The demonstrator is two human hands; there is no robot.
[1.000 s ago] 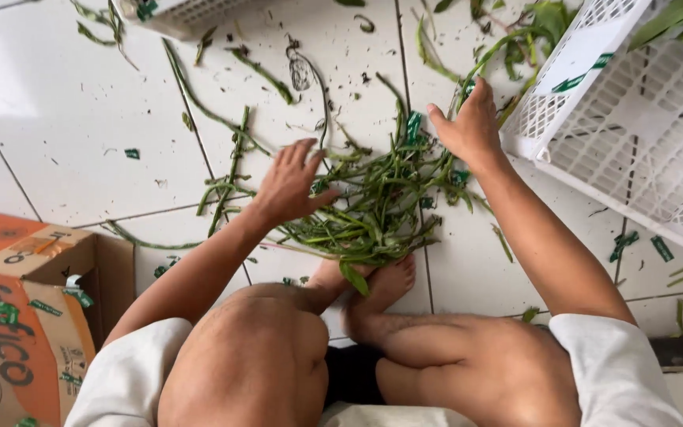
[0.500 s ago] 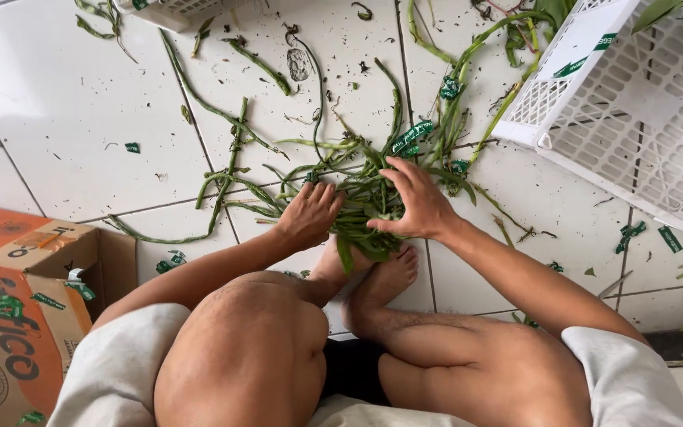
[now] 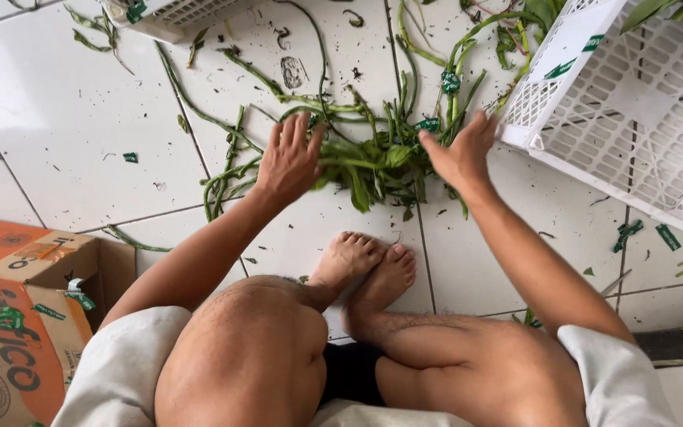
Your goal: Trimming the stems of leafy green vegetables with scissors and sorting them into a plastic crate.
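A pile of green stalks and leaves lies on the white tiled floor in front of my bare feet. My left hand rests flat on the pile's left edge, fingers spread. On the pile's right side my right hand is open with its palm turned toward the greens, close to the corner of a white plastic crate. Neither hand holds anything. Small green tape bits lie among the stalks.
The white lattice crate fills the upper right. Another white crate sits at the top edge. An orange cardboard box stands open at the lower left. Loose stalks and scraps are scattered over the tiles.
Both hands, which had come together on the pile near my feet, have moved apart and forward to either side of the greens. The pile now lies farther from my feet.
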